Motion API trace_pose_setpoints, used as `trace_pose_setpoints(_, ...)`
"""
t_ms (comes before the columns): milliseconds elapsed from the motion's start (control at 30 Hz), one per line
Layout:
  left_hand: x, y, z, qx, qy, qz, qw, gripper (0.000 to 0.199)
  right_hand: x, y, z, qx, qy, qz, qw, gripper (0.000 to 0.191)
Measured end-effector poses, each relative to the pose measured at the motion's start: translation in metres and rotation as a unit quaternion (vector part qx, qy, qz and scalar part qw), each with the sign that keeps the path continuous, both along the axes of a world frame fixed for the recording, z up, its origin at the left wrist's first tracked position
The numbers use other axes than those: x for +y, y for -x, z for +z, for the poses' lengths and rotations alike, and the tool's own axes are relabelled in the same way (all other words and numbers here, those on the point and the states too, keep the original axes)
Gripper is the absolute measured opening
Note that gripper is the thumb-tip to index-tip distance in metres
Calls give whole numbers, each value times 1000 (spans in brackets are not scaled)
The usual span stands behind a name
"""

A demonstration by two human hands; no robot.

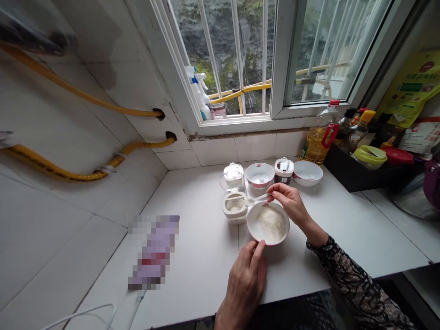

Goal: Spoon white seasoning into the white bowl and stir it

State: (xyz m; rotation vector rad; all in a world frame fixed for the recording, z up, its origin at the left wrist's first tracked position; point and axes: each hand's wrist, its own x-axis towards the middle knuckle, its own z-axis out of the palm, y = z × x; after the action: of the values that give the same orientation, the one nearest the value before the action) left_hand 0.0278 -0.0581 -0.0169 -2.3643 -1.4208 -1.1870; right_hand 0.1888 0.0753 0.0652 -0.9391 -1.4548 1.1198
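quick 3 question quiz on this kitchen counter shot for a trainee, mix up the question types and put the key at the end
1. Which hand holds the white spoon?

2. True or false: in the picture, the open white container stands to the left of the bowl with white powder in it.

3. Where are the fingertips of the left hand?
A. On the oil bottle
B. At the near rim of the bowl with the powder
C. On the window frame

Key:
1. The right hand
2. True
3. B
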Motion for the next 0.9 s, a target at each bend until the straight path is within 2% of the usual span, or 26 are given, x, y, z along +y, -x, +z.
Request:
trace_pose_setpoints(67,0,0,0,-1,-3,2,1000,37,-6,10,-1,-62,-104,-26,992,13)
trace_pose_setpoints(100,1,0,0,-2,-5,2,1000,36,-8,15,-1,-110,-174,-36,978,14)
trace_pose_setpoints(200,2,0,2,-3,-11,-4,1000,36,-12,24,-5,-254,-368,-13,895,23)
trace_pose_setpoints(267,2,0,3,-6,-16,-4,1000,36,-13,25,-5,-301,-434,8,849,28)
trace_pose_setpoints(333,2,0,3,-5,-17,-3,1000,35,-14,21,-2,-290,-446,-7,847,27)
trace_pose_setpoints(433,1,0,3,-1,-6,1,1000,35,-14,9,5,-234,-415,-51,878,20)
trace_pose_setpoints(533,0,0,3,4,-1,6,1000,36,-12,-5,9,-232,-385,-62,891,17)
trace_pose_setpoints(633,0,0,3,6,-5,5,1000,35,-8,-13,5,-284,-381,-17,880,19)
trace_pose_setpoints(800,2,1,2,13,-4,4,1000,35,-6,-12,-3,-389,-381,71,836,23)
trace_pose_setpoints(900,1,1,2,10,2,2,1000,37,-9,-13,-1,-396,-342,115,844,24)
